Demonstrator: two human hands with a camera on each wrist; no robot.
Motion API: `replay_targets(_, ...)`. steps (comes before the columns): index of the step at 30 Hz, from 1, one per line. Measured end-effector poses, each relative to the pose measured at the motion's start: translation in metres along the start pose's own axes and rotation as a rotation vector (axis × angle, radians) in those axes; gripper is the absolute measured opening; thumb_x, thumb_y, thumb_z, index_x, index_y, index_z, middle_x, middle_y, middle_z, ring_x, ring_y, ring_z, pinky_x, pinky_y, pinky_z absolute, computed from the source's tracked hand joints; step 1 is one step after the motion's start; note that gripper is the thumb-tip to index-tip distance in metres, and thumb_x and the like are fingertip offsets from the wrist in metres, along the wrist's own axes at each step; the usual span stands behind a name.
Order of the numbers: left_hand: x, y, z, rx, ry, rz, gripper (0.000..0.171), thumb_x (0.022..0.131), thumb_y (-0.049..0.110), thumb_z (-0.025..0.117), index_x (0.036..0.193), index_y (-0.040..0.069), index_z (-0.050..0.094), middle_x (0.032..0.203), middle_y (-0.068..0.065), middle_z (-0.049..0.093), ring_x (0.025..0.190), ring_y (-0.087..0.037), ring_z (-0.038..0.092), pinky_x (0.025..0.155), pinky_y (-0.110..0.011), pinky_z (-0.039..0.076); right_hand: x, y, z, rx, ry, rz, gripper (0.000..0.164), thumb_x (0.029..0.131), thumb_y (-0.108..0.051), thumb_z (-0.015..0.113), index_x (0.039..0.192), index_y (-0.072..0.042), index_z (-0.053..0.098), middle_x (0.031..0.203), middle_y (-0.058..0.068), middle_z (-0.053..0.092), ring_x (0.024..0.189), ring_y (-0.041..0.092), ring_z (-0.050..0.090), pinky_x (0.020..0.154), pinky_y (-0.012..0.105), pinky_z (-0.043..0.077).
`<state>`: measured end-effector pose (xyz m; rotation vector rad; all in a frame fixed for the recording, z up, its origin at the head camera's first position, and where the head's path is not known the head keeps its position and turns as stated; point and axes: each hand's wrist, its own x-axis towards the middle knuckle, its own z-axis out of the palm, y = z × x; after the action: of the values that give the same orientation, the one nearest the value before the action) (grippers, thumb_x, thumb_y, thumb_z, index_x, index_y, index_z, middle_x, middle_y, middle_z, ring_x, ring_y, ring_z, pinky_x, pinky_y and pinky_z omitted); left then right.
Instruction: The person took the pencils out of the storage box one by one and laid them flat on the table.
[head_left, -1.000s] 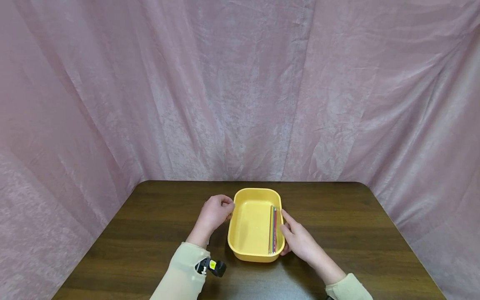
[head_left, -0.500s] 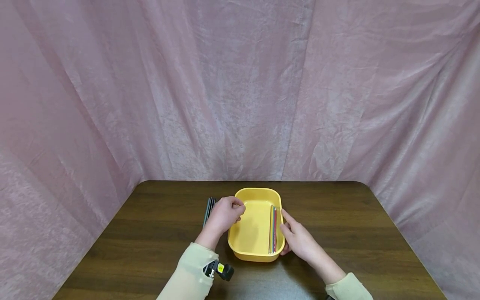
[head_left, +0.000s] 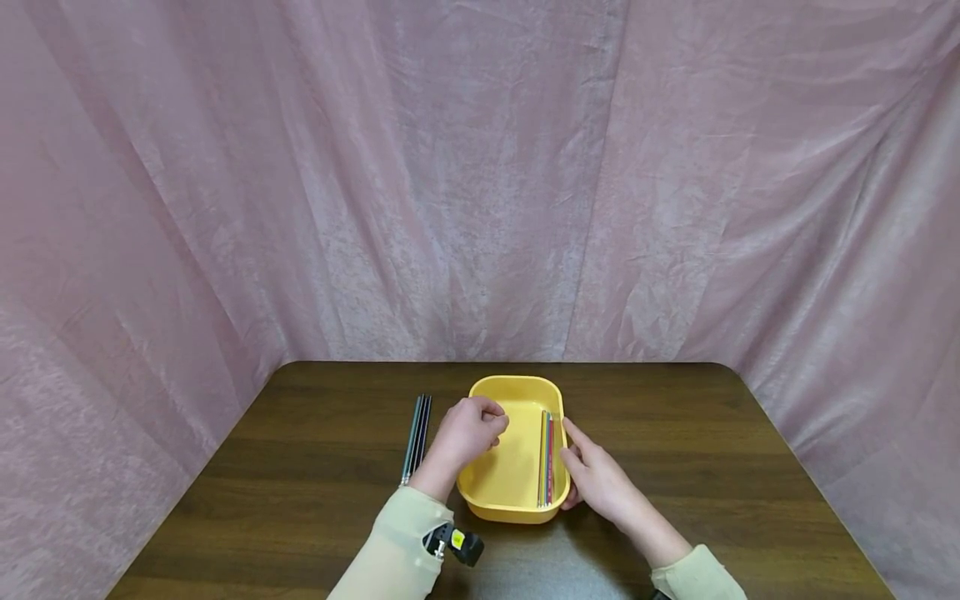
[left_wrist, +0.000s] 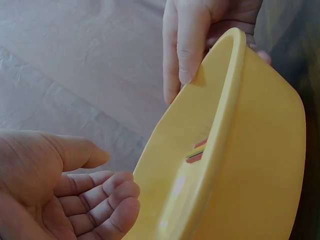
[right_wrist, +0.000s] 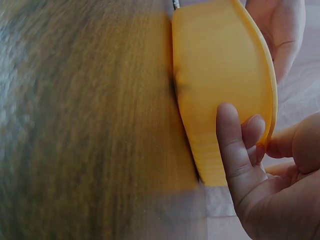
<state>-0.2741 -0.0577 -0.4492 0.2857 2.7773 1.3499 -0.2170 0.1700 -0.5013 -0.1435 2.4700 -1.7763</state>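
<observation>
A yellow plastic tray (head_left: 514, 516) stands on the table, with several coloured pencils (head_left: 546, 460) lying lengthwise along its right side. My left hand (head_left: 467, 430) is over the tray's left rim, fingers loosely bent. In the left wrist view its palm (left_wrist: 65, 195) faces up with nothing in it. My right hand (head_left: 596, 482) grips the right rim of the tray, some fingers against the outer wall and others at the rim, as the right wrist view shows. Left of the tray lie several dark pencils (head_left: 417, 433) side by side, their near ends close by my left forearm.
The brown wooden table (head_left: 690, 433) has its far edge against a pink curtain (head_left: 480, 183), which also hangs along both sides. A black wrist camera (head_left: 457, 543) juts out from the left sleeve (head_left: 397, 542) low over the table.
My left hand has moved right from outside the tray's left rim to over its inside, uncovering the dark pencils. My right hand, the tray and the coloured pencils have stayed put.
</observation>
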Motion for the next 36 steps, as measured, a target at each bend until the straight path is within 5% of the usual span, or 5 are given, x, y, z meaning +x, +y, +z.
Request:
replay_targets(8,-0.001,0.001,0.006,0.013,-0.005,-0.016,0.011,0.101,0.014,0.072,0.103,0.005,0.077,0.08,-0.001,0.072,0.071,-0.012,0.068,0.067,-0.03,0.054,0.001,0.001,0.002,-0.006,0.011,-0.008,0.061,0.116,-0.009,0.049,0.171,0.003,0.027,0.094,0.017,0.061,0.054,0.029,0.063,0.055,0.047,0.062)
replay_targets(15,0.001,-0.002,0.016,0.081,-0.008,0.037,0.011,0.097,0.014,0.072,0.1,0.006,0.078,0.078,0.003,0.072,0.069,-0.011,0.065,0.072,-0.034,0.054,0.0,0.001,0.0,-0.009,0.009,-0.004,0.061,0.116,-0.009,0.05,0.171,0.003,0.028,0.094,0.016,0.061,0.054,0.028,0.063,0.055,0.046,0.062)
replay_targets(23,0.046,-0.061,0.06,0.153,-0.013,0.105,0.022,0.102,0.029,0.069,0.103,0.01,0.079,0.081,0.003,0.074,0.067,-0.012,0.069,0.069,-0.038,0.055,0.001,0.001,0.0,-0.011,0.005,-0.005,0.061,0.116,-0.01,0.05,0.171,0.003,0.028,0.094,0.016,0.06,0.055,0.028,0.062,0.055,0.047,0.062)
replay_targets(36,0.044,-0.05,0.068,0.171,-0.044,0.021,0.016,0.096,0.03,0.072,0.094,0.016,0.08,0.078,0.008,0.069,0.07,-0.012,0.061,0.068,-0.034,0.052,-0.001,-0.001,-0.001,-0.002,-0.001,-0.007,0.061,0.116,-0.009,0.05,0.171,0.003,0.027,0.095,0.016,0.06,0.055,0.028,0.063,0.055,0.047,0.062)
